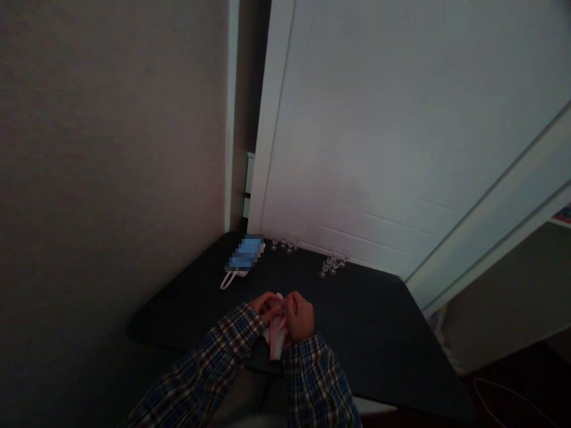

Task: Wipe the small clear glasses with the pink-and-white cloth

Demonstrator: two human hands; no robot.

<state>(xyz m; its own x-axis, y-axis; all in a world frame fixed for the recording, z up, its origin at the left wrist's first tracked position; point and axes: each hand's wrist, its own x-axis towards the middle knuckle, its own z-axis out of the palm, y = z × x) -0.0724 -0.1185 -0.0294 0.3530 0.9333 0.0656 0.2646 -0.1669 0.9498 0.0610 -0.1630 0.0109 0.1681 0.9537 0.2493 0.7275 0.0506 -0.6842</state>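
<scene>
Fingers (285, 309) of both hands closed together on a small pink-and-white packet (277, 339), left hand (264, 304) pinching its upper edge, right hand (301, 318) curled over the same edge from the other side. Held upright just above the near part of the dark tabletop (379, 333), probably so the top can be worked between the two grips. Plaid sleeves (307, 380) drawn in close. Farther back, a white power bank (243, 257) with a loop strap, lying flat near the wall corner. Beside the white door (401, 148), two clusters of small clear suction cups (332, 264), well apart from the hands.
</scene>
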